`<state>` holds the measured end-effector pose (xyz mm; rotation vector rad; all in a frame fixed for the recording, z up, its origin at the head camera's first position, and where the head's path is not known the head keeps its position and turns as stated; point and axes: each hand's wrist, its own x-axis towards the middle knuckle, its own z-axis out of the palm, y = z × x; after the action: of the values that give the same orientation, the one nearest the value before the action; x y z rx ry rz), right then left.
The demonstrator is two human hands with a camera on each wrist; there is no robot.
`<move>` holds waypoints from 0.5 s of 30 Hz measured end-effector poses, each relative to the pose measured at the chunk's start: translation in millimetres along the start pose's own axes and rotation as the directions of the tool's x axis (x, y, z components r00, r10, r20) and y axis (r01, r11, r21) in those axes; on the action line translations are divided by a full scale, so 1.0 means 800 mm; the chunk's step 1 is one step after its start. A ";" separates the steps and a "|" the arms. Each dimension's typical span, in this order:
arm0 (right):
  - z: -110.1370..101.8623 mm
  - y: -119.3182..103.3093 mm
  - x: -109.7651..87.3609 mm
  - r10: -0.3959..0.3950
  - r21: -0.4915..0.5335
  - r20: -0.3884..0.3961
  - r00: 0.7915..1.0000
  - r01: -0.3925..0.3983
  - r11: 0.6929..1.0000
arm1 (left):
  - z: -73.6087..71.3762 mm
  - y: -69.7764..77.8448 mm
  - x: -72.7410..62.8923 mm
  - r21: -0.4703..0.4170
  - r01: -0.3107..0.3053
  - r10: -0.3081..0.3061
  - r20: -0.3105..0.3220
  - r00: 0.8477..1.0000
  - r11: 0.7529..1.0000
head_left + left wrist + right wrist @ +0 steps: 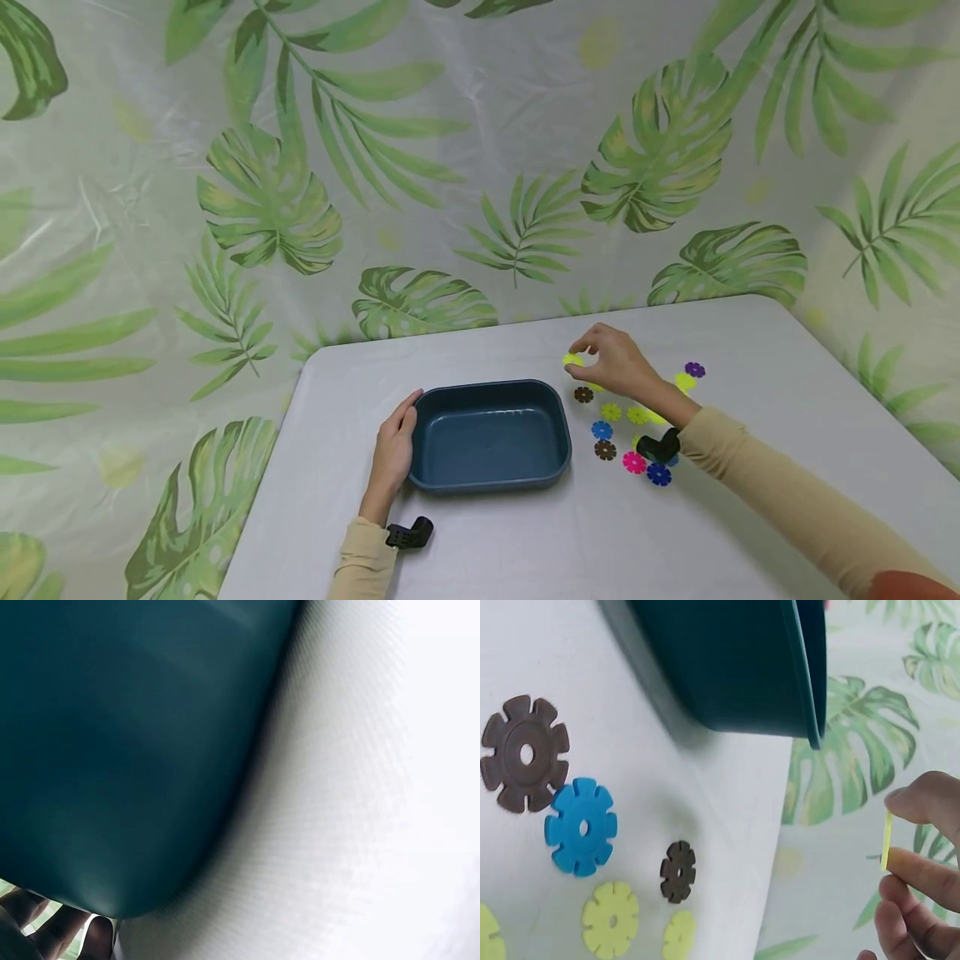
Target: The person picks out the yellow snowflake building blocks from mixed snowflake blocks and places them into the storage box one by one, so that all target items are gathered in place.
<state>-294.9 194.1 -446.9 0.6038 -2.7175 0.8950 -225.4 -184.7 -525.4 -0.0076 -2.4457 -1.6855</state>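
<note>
My right hand [611,362] is raised beyond the right back corner of a dark blue-green plastic tub [487,483]. Between thumb and fingertip it pinches a yellow notched disc [573,360], which appears edge-on as a thin yellow strip [887,840] in the right wrist view. At the tub's left side, my left hand [393,446] rests along the outer wall, its fingertips close to the back left corner. The left wrist view catches only a few fingers [60,930] beside the tub wall [150,750]. Inside, the tub holds nothing.
Right of the tub, several notched discs lie on the white table [510,542]: brown [605,450], light blue [602,430], pink [634,462], dark blue [659,474], yellow [611,412] and purple [695,369]. A leaf-patterned sheet [525,125] hangs behind the table.
</note>
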 end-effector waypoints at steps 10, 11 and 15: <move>0.015 -0.017 0.007 -0.032 0.001 0.013 0.999 0.032 0.999 | 0.000 -0.002 0.001 -0.011 -0.010 0.010 0.001 1.000 1.000; 0.016 -0.020 0.008 -0.033 0.000 0.017 0.999 0.033 0.999 | 0.000 -0.002 0.001 -0.014 -0.011 0.011 0.000 1.000 1.000; 0.020 -0.030 0.012 -0.042 0.000 0.034 0.999 0.042 0.999 | 0.000 -0.003 0.002 -0.025 -0.011 0.011 0.002 1.000 1.000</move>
<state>-294.2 163.9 -443.6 0.6788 -2.7241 0.8814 -226.9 -185.6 -527.3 -0.0258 -2.4216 -1.7115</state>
